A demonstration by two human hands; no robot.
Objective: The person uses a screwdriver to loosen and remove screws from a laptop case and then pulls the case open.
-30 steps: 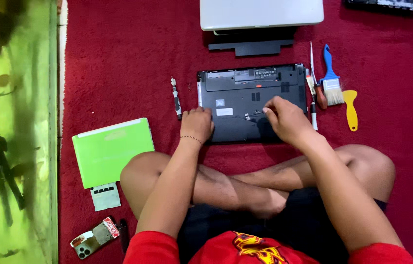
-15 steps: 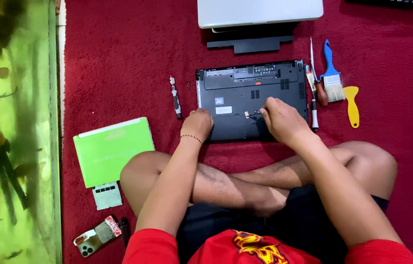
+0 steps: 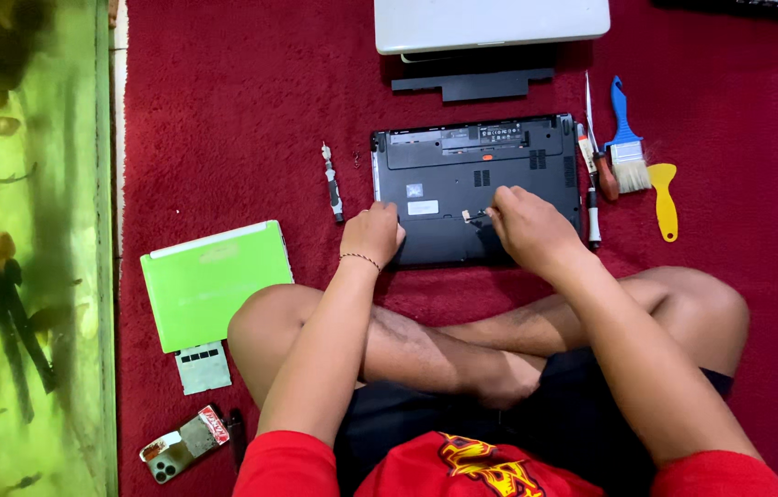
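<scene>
A black laptop [image 3: 476, 170] lies upside down on the red carpet in front of my crossed legs. My left hand [image 3: 372, 235] rests on its near left corner, fingers curled against the casing. My right hand [image 3: 522, 225] sits over the middle of the base, fingertips pinched on a small pale part [image 3: 468, 215] at the underside. What exactly the fingers grip is too small to tell.
A screwdriver [image 3: 333, 182] lies left of the laptop. At its right are another screwdriver [image 3: 591, 175], a blue brush [image 3: 626, 138] and a yellow pry tool [image 3: 664, 201]. A white laptop [image 3: 490, 23] and black battery [image 3: 472, 85] lie beyond. A green netbook [image 3: 214, 283] and phone [image 3: 182, 444] lie left.
Both hands stay on the black laptop. My right hand has shifted slightly left along its base. The view has drifted a little.
</scene>
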